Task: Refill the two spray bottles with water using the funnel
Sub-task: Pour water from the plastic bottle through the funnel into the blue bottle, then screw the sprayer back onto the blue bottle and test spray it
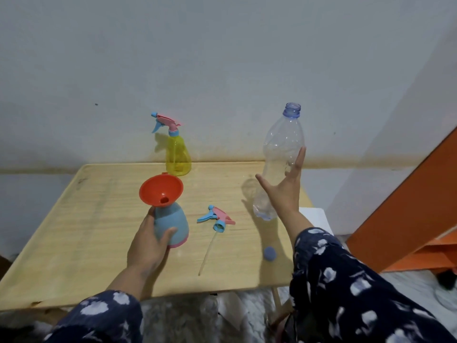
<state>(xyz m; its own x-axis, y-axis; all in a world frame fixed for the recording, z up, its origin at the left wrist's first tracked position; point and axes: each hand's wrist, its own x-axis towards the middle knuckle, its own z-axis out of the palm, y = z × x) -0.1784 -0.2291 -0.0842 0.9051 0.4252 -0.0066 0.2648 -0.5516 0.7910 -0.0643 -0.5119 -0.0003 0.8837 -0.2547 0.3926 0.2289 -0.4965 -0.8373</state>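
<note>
My left hand (148,246) grips a blue spray bottle (174,225) with a pink base, standing on the wooden table (86,231). An orange funnel (161,190) sits in its neck, tilted toward me. Its pink and blue spray head (217,219) with a long tube lies on the table to the right. A yellow spray bottle (178,154) with its head on stands at the table's far edge. My right hand (284,189), fingers spread, is against a clear, uncapped plastic bottle (282,154) that stands nearly empty at the table's right side.
A blue bottle cap (269,253) lies near the table's right front. A white wall rises right behind the table. An orange board (408,206) leans at the right. A white box (315,217) sits beside the table's right edge.
</note>
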